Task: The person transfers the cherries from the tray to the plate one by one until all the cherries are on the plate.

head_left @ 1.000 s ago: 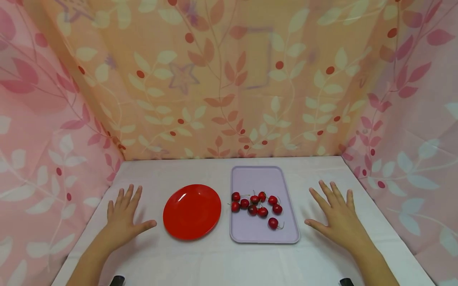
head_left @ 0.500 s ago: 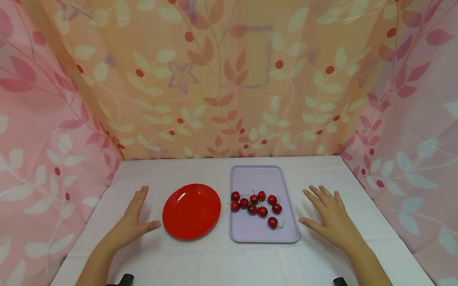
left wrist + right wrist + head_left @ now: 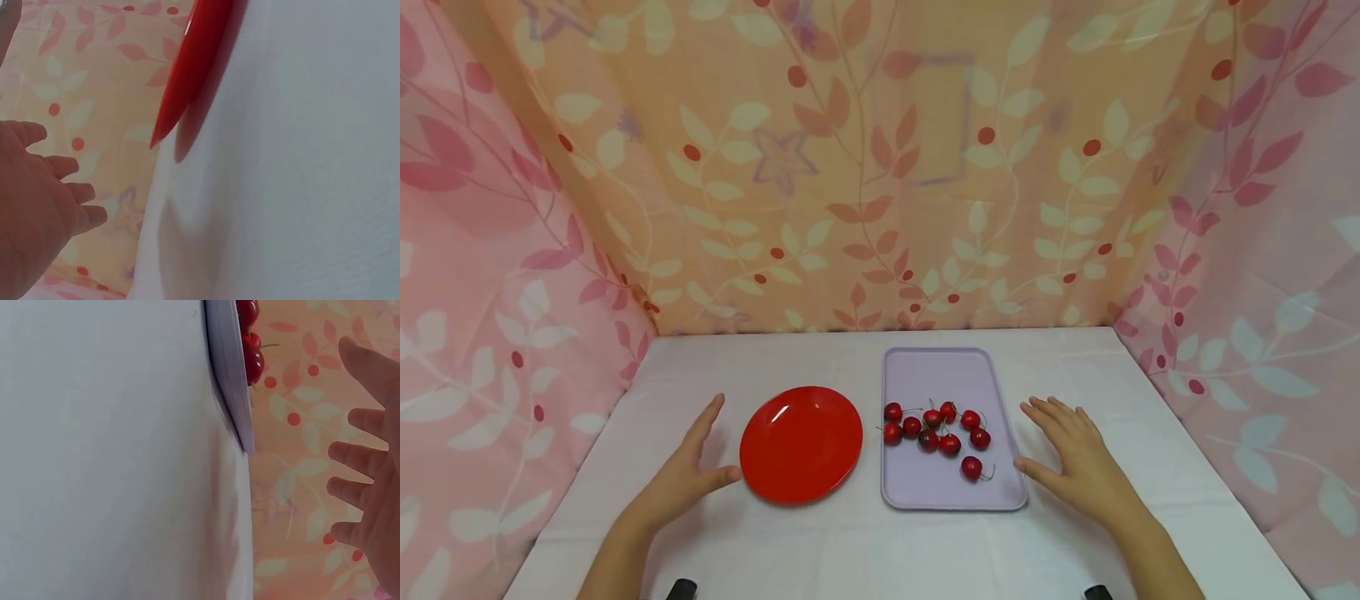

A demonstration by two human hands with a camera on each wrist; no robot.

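A round, glossy red plate (image 3: 801,446) lies left of centre on the white cloth. To its right is a pale purple rectangular tray (image 3: 925,492), carrying several dark red cherries (image 3: 950,444), some with stems. My left hand (image 3: 681,487) hovers beside the plate, fingers extended, thumb tip close to the rim. In the left wrist view that hand (image 3: 37,200) is apart from the plate (image 3: 197,56). Fingers spread, my right hand (image 3: 1082,475) hovers by the tray's right edge. The right wrist view shows this hand (image 3: 378,481) holding nothing, with cherries (image 3: 254,362) above the tray rim (image 3: 228,375).
White cloth (image 3: 775,550) covers the table. A patterned orange curtain (image 3: 865,167) hangs at the back, with pink curtain walls at left (image 3: 490,333) and right (image 3: 1262,333). Dark wrist devices show at the lower edge, left (image 3: 682,589) and right (image 3: 1097,592).
Both hands have moved inward, the left toward the plate and the right toward the tray. The left hand has turned more edge-on. Plate, tray and cherries stay where they were.
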